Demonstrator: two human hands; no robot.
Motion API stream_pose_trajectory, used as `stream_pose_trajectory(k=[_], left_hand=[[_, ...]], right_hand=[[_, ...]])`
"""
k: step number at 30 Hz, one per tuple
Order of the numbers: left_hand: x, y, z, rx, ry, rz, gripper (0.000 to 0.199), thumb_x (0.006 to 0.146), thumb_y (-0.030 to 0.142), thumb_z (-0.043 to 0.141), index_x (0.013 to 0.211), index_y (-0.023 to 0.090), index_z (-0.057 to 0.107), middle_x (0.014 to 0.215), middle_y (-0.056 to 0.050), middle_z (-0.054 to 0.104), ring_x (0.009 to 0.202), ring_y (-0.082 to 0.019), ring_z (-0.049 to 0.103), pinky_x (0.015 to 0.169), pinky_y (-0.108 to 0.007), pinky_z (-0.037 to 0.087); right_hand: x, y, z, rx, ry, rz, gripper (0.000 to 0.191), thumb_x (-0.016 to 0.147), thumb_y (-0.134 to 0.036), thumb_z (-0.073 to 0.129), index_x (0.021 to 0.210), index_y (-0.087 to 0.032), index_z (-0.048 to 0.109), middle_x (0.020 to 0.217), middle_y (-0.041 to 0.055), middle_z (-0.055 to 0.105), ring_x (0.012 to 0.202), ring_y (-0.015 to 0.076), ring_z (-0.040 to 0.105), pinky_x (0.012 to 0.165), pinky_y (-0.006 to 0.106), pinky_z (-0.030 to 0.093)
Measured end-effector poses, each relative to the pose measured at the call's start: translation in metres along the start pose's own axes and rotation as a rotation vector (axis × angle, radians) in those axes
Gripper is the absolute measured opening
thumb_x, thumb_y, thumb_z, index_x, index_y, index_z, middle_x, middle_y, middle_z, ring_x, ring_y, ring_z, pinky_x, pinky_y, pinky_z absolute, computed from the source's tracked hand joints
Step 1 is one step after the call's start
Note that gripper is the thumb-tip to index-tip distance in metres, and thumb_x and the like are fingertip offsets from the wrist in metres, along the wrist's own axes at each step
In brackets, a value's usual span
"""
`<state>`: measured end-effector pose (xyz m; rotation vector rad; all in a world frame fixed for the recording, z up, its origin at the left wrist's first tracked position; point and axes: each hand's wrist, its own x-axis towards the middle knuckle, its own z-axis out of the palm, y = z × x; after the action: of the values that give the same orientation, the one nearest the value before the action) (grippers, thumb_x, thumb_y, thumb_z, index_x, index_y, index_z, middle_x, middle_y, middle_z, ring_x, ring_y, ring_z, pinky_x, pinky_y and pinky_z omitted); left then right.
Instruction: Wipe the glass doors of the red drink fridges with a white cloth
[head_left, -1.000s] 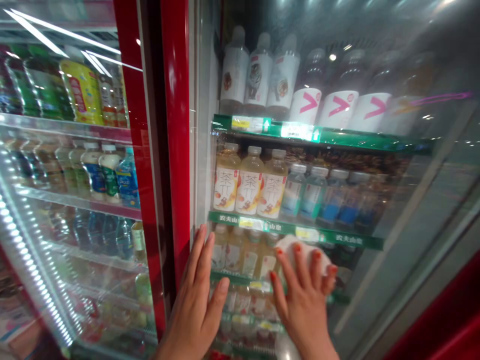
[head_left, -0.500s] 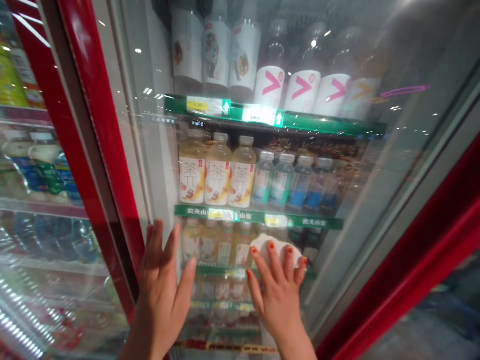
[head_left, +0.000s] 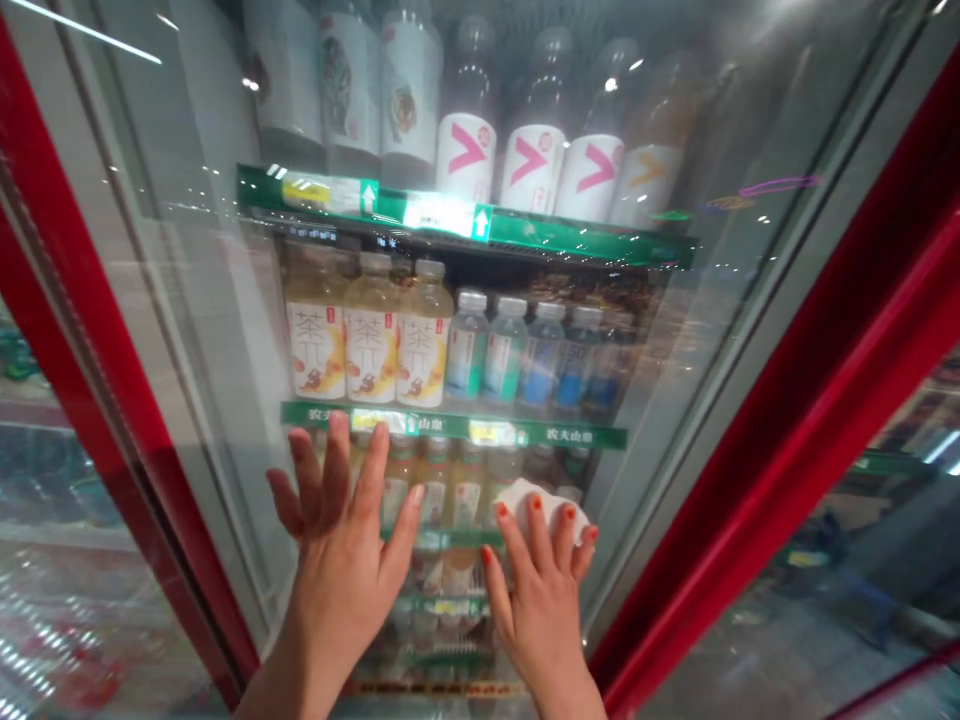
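My right hand (head_left: 541, 585), with orange-red nails, lies flat over a white cloth (head_left: 552, 497) and presses it to the glass door (head_left: 202, 300) of a drinks fridge. The cloth's upper edge shows past the fingertips; the rest is under the hand. To its left, my left hand (head_left: 341, 550) is raised with spread fingers and holds nothing. It is at or close to the glass; I cannot tell whether it touches. Behind the glass, bottles with white and yellow labels (head_left: 371, 345) stand on the shelf above my left fingertips.
Red frames run along the left (head_left: 90, 300) and right (head_left: 780, 430) of the door. Green shelf edges (head_left: 585, 240) carry price tags. Bottles with pink-marked labels (head_left: 532, 165) fill the upper shelf, smaller blue bottles (head_left: 540, 365) the middle one. Lights reflect in the glass.
The view has shifted, so the fridge sits further left in it. Against the door, both hands have moved right, the cloth going along under my right hand. My left fingers have spread wider.
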<state>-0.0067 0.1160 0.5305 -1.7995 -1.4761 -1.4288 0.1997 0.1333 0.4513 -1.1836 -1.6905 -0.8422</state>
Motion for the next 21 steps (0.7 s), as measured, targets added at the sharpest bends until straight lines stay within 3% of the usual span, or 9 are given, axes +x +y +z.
stream_pose_trajectory(k=[2, 4, 6, 8, 11, 13, 15, 18, 21], left_hand=[[-0.001, 0.003, 0.001, 0.07, 0.032, 0.002, 0.096, 0.105, 0.027, 0.065, 0.18, 0.044, 0.007, 0.19, -0.004, -0.003, 0.174, -0.044, -0.005, 0.135, -0.08, -0.001], [0.0, 0.012, 0.003, 0.085, 0.06, 0.017, 0.096, 0.106, 0.027, 0.065, 0.18, 0.043, 0.006, 0.19, -0.004, -0.002, 0.174, -0.043, -0.007, 0.134, -0.081, -0.004], [0.0, 0.024, 0.007, 0.056, 0.049, 0.042, 0.094, 0.106, 0.026, 0.064, 0.18, 0.043, 0.007, 0.19, -0.003, -0.002, 0.174, -0.043, -0.008, 0.135, -0.081, -0.005], [-0.001, 0.035, 0.012, 0.03, -0.001, 0.064, 0.095, 0.106, 0.026, 0.063, 0.179, 0.045, 0.006, 0.19, -0.001, -0.003, 0.175, -0.042, -0.006, 0.135, -0.081, -0.004], [-0.003, 0.04, 0.021, 0.046, 0.005, 0.077, 0.098, 0.105, 0.024, 0.066, 0.179, 0.046, 0.005, 0.189, 0.001, -0.005, 0.175, -0.04, -0.008, 0.137, -0.078, -0.006], [-0.005, 0.037, 0.026, 0.078, 0.043, 0.101, 0.098, 0.105, 0.023, 0.067, 0.179, 0.045, 0.007, 0.189, 0.003, -0.003, 0.175, -0.037, -0.009, 0.138, -0.075, -0.007], [-0.006, 0.034, 0.028, 0.094, 0.049, 0.122, 0.097, 0.105, 0.022, 0.066, 0.179, 0.046, 0.009, 0.189, 0.005, -0.002, 0.176, -0.036, -0.007, 0.139, -0.074, -0.005], [-0.007, 0.032, 0.028, 0.089, 0.051, 0.118, 0.097, 0.105, 0.022, 0.066, 0.179, 0.047, 0.008, 0.188, 0.007, -0.002, 0.175, -0.037, -0.007, 0.139, -0.074, -0.005], [-0.008, 0.032, 0.027, 0.088, 0.04, 0.116, 0.095, 0.106, 0.021, 0.062, 0.179, 0.045, 0.008, 0.188, 0.007, -0.003, 0.175, -0.035, -0.008, 0.141, -0.07, -0.007]], right_hand=[[0.005, 0.031, -0.012, -0.026, 0.023, 0.117, 0.086, 0.107, -0.026, 0.057, 0.18, -0.037, 0.011, 0.189, 0.0026, 0.006, 0.176, 0.039, -0.003, 0.136, 0.08, 0.012], [0.031, 0.047, -0.023, -0.025, 0.068, 0.206, 0.084, 0.109, -0.026, 0.051, 0.18, -0.036, 0.007, 0.189, 0.0059, 0.0, 0.175, 0.0423, -0.008, 0.131, 0.088, 0.015], [0.059, 0.044, -0.027, -0.002, 0.095, 0.215, 0.083, 0.109, -0.028, 0.051, 0.18, -0.036, 0.007, 0.19, 0.0066, 0.007, 0.175, 0.0434, -0.007, 0.131, 0.089, 0.012], [0.068, 0.028, -0.022, 0.015, 0.068, 0.104, 0.084, 0.107, -0.034, 0.057, 0.179, -0.038, 0.015, 0.187, 0.0036, 0.024, 0.176, 0.0412, -0.002, 0.136, 0.082, 0.005], [0.037, 0.014, -0.009, -0.003, 0.028, -0.049, 0.086, 0.102, -0.042, 0.068, 0.177, -0.043, 0.027, 0.18, -0.0026, 0.043, 0.177, 0.0351, 0.002, 0.142, 0.07, 0.0], [0.007, 0.022, -0.005, -0.023, 0.036, 0.003, 0.087, 0.103, -0.04, 0.068, 0.178, -0.041, 0.024, 0.183, -0.0012, 0.036, 0.177, 0.0361, 0.001, 0.141, 0.072, 0.004], [-0.006, 0.041, -0.008, -0.028, 0.059, 0.136, 0.087, 0.106, -0.033, 0.061, 0.179, -0.037, 0.016, 0.188, 0.0029, 0.018, 0.176, 0.0403, -0.002, 0.137, 0.08, 0.012], [0.02, 0.058, -0.021, -0.004, 0.091, 0.275, 0.082, 0.11, -0.028, 0.051, 0.18, -0.035, 0.008, 0.189, 0.006, 0.002, 0.175, 0.0456, -0.005, 0.129, 0.09, 0.017], [0.058, 0.041, -0.024, 0.047, 0.106, 0.184, 0.082, 0.108, -0.033, 0.054, 0.179, -0.039, 0.012, 0.188, 0.0031, 0.019, 0.175, 0.045, -0.001, 0.133, 0.087, 0.009]])
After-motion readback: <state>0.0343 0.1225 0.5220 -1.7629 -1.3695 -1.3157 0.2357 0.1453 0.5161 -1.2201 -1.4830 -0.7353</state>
